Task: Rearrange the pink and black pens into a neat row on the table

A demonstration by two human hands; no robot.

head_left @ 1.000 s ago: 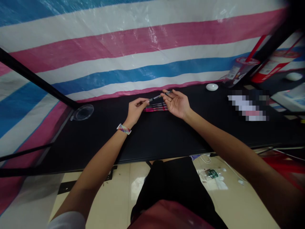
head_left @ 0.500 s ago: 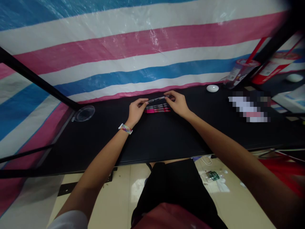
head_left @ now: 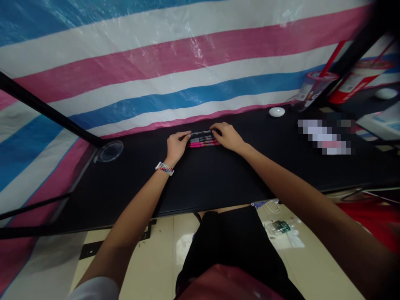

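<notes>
A short row of pens [head_left: 203, 140], some dark and some pink, lies side by side on the black table [head_left: 200, 183] near its far edge. My left hand [head_left: 176, 146] pinches the left end of the farthest, dark pen [head_left: 201, 133], which rests against the row. My right hand [head_left: 227, 136] is curled over the right end of the same pen, fingers closed on it. A beaded band is on my left wrist.
A striped pink, white and blue tarp hangs behind the table. A clear round lid [head_left: 109, 151] lies at the left, a white puck [head_left: 276, 111] at the right. Red and white cups [head_left: 312, 89] stand far right behind a black pole.
Both hands have lowered the dark pen from above the row down onto the table at the far side of the row. My right hand has turned palm down.
</notes>
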